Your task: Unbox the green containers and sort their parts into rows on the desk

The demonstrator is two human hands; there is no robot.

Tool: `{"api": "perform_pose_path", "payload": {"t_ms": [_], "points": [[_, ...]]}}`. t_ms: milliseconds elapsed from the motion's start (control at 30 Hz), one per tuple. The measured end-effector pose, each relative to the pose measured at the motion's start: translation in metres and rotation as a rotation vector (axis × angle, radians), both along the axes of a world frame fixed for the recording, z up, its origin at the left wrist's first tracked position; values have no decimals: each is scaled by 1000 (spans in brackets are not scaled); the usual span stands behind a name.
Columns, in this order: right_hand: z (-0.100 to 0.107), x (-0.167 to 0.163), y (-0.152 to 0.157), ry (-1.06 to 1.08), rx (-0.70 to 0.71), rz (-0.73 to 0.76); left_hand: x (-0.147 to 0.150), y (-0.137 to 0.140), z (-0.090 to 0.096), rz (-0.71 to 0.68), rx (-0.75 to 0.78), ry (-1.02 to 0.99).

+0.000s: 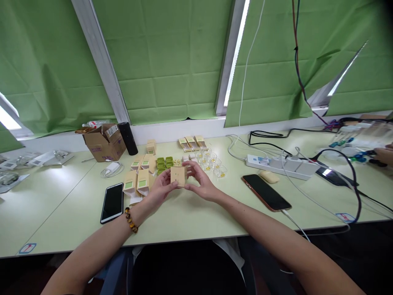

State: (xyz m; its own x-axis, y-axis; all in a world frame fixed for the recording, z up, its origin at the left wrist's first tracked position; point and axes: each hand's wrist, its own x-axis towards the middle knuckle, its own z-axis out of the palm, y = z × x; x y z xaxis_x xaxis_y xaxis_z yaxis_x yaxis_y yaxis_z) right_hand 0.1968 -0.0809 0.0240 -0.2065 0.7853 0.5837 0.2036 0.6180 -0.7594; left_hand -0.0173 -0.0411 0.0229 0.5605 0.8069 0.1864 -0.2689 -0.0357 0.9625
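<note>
A small tan cardboard box is held up between both hands over the table. My left hand grips its left side, a beaded bracelet on the wrist. My right hand has fingers and thumb closed on the right side. Just behind the box lie small green square cups, partly hidden by it. Clear plastic cups with yellow spots stand beyond my right hand. Several similar tan boxes, with green labels, are grouped left of my left hand.
More tan boxes stand at the back. A white phone lies left, a dark phone right. Behind that is a power strip with trailing cables. A brown carton stands at back left. Another person's hand is at far right.
</note>
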Motion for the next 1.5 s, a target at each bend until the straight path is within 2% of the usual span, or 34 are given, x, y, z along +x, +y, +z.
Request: {"api": "perform_pose_path", "payload": {"t_ms": [67, 133, 267, 367, 533, 733, 800, 967, 1100, 1500], "points": [[-2, 1, 3, 51, -51, 11, 0, 1, -5, 186, 176, 104], [-4, 2, 6, 72, -88, -6, -1, 0, -9, 309, 426, 227], [-5, 3, 10, 4, -93, -38, -6, -6, -9, 410, 958, 388], [-2, 4, 9, 28, -35, 3, -9, -8, -6, 440, 1143, 400], [1, 6, 8, 49, 134, -15, -11, -7, -2, 504, 1247, 409], [-5, 0, 4, -79, 281, -74, -13, -10, -1, 600, 1445, 646], [-7, -3, 1, -83, 255, -56, -12, -11, -1, 610, 1485, 703], [-3, -3, -4, 46, 52, 42, -12, -9, -1, 665, 1449, 727], [-1, -5, -5, 99, -35, 19, -12, -7, -1, 639, 1399, 700], [-2, -10, -9, -87, -29, -111, -10, -7, -3, 552, 1451, 726]]}}
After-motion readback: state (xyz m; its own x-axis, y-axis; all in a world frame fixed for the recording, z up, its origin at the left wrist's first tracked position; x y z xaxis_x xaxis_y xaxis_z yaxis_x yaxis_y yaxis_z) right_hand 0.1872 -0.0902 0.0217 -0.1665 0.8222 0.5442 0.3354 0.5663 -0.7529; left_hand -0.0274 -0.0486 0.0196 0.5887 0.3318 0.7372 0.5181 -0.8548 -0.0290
